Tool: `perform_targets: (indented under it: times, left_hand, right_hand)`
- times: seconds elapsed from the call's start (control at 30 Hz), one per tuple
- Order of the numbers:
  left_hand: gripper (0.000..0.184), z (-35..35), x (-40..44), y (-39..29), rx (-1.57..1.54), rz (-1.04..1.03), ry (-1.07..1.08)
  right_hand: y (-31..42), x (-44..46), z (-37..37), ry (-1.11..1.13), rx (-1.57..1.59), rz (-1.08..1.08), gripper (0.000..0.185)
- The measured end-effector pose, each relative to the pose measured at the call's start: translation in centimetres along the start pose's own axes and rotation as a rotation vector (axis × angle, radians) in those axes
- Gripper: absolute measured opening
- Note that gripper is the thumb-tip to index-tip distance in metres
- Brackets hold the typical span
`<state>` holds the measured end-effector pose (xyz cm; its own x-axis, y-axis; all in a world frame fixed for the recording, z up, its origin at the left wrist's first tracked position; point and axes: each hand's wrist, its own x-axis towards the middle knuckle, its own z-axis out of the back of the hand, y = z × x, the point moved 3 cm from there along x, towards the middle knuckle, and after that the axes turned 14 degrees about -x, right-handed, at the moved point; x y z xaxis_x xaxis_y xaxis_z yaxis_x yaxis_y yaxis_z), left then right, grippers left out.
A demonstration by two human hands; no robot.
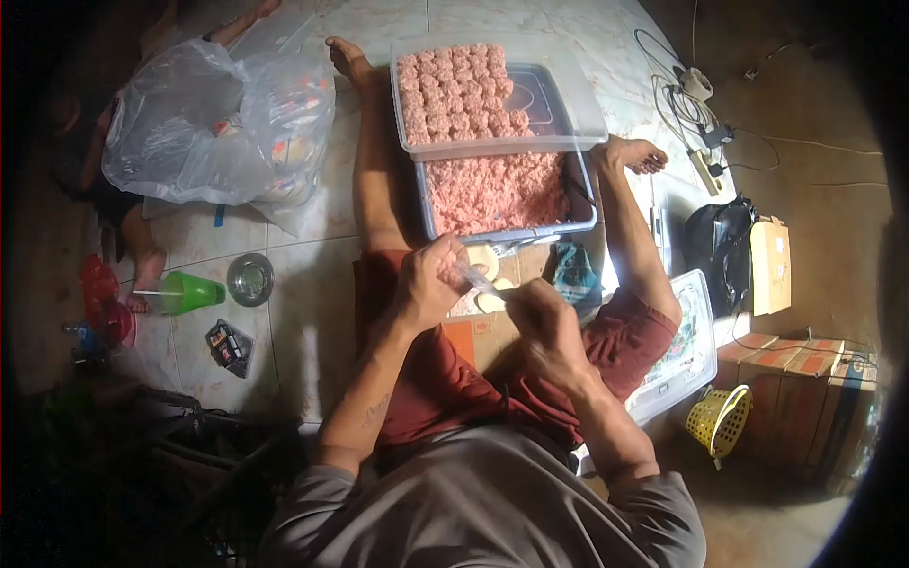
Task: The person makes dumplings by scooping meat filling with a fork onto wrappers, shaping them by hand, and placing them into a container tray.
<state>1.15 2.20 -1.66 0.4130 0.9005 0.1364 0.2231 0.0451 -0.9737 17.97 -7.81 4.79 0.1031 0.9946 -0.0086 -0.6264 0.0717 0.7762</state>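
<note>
Between left fingers (449,260) and right fingers (526,301) | clear plastic (480,281): thin, shiny, narrow | both grasping it

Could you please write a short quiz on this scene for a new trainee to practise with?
1. Multiple choice: what stretches between the left hand and the right hand?
A) a wooden spoon
B) a clear film-like strip
C) a red rope

2. True or false: in the picture, the green cup is left of the hands and the yellow basket is right of them.

3. Short answer: where are the pink lumps set out in rows?

Key:
1. B
2. True
3. In the clear tray, seen over part of the blue-rimmed tub
</note>
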Motion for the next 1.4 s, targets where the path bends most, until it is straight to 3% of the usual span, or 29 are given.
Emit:
perform_targets:
  times: [0.1, 0.13, 0.17, 0.23, 0.27, 0.33, 0.37, 0.4, 0.43, 0.5, 0.53, 0.63, 0.77, 0.83, 0.9, 1.0, 1.07, 1.1, 1.17, 1.2, 1.23, 1.27, 1.33, 1.4]
  left_hand:
    - [0.032, 0.6, -0.2, 0.0, 0.159, 0.088, 0.008]
    - [0.032, 0.1, 0.2, -0.7, 0.437, -0.136, 0.031]
    - [0.032, -0.2, 0.2, -1.4, 0.435, -0.141, 0.036]
    - [0.034, -0.1, 0.5, -1.9, 0.147, 0.023, 0.04]
    - [0.036, 1.3, 0.0, -1.3, 0.043, 0.042, 0.13]
    - [0.038, 2.4, -0.3, -0.4, 0.103, 0.037, 0.091]
    - [0.04, 2.5, -0.3, -0.5, 0.158, 0.033, 0.054]
    - [0.044, 2.4, -0.2, -0.3, 0.127, 0.159, 0.065]
    - [0.044, 2.1, -0.3, -0.4, 0.127, 0.158, 0.065]
    - [0.045, 1.2, 0.0, -1.4, -0.246, -0.034, 0.101]
    - [0.05, 1.5, 0.1, -1.8, -0.255, -0.06, 0.093]
    - [0.062, 1.4, -0.1, -1.5, -0.498, 0.047, -0.041]
    - [0.076, 1.2, -0.3, -2.4, -0.351, -0.133, -0.066]
    - [0.078, 0.9, -0.3, -2.3, -0.356, -0.103, -0.076]
    - [0.08, 0.7, -0.4, -2.2, -0.36, -0.073, -0.089]
    - [0.084, 0.5, -0.7, -2.0, 0.023, -0.178, 0.005]
    - [0.082, 0.3, -0.8, -1.6, 0.008, -0.196, 0.005]
    - [0.081, 0.1, -0.7, -1.9, -0.004, -0.214, 0.001]
    - [0.075, -0.3, -0.9, -3.4, -0.161, -0.179, -0.018]
    - [0.07, -0.3, -0.9, -4.0, -0.315, -0.147, -0.044]
    - [0.07, 0.1, -0.8, -4.1, -0.313, -0.155, -0.043]
    - [0.065, 0.7, -1.2, -4.0, -0.352, -0.116, -0.002]
    - [0.055, 1.4, -2.5, -2.9, -0.57, 0.152, 0.003]
    - [0.058, 1.9, -2.1, -1.9, -0.398, 0.123, 0.008]
  right_hand:
    - [0.4, 0.0, 0.6, -0.025, 0.047, -0.142, 0.01]
    - [-0.2, 0.5, -0.3, 0.03, -0.014, -0.045, 0.01]
    - [-0.3, 0.8, -0.8, 0.085, -0.076, 0.053, 0.009]
    - [-0.2, 0.7, 0.2, 0.04, -0.127, 0.112, 0.009]
    - [-0.5, 0.0, 0.7, 0.0, 0.013, -0.009, 0.009]
    - [-1.1, -0.3, 1.6, -0.036, 0.134, -0.214, 0.01]
    - [-1.4, -0.2, 1.6, -0.038, 0.136, -0.214, 0.01]
    - [-1.9, 0.0, 1.3, -0.009, 0.137, -0.22, 0.01]
    - [-2.1, 0.0, 1.1, 0.02, 0.137, -0.226, 0.011]
    - [-1.9, -0.2, 1.0, 0.005, 0.095, -0.202, 0.012]
    - [-2.0, -0.4, 1.0, -0.018, 0.1, -0.214, 0.012]
    - [-2.2, -0.6, 0.7, -0.083, 0.17, -0.223, 0.013]
    - [-1.5, -0.6, 0.3, -0.01, 0.083, -0.202, 0.014]
    - [-1.0, -0.7, 0.1, 0.024, 0.04, -0.171, 0.013]
    - [-1.2, -0.8, 0.0, -0.094, 0.033, -0.218, 0.013]
    - [-1.8, -0.1, -0.4, -0.233, -0.032, -0.025, 0.009]
    - [-0.4, 1.2, -0.3, -0.271, -0.145, 0.174, 0.007]
    - [-1.2, 2.1, -0.5, -0.276, -0.146, 0.172, 0.007]
    - [-3.6, 3.8, -0.8, -0.511, -0.512, 0.131, 0.008]
    - [-5.3, 5.1, 0.3, -0.313, -0.454, -0.029, 0.011]
    - [-6.3, 5.7, 1.0, -0.341, -0.336, -0.089, 0.012]
    - [-6.1, 6.0, 1.7, -0.334, -0.339, -0.102, 0.012]
    - [-7.2, 6.0, 2.2, -0.258, -0.36, -0.156, 0.014]
    - [-9.8, 5.2, 0.9, -0.255, -0.39, -0.057, 0.011]
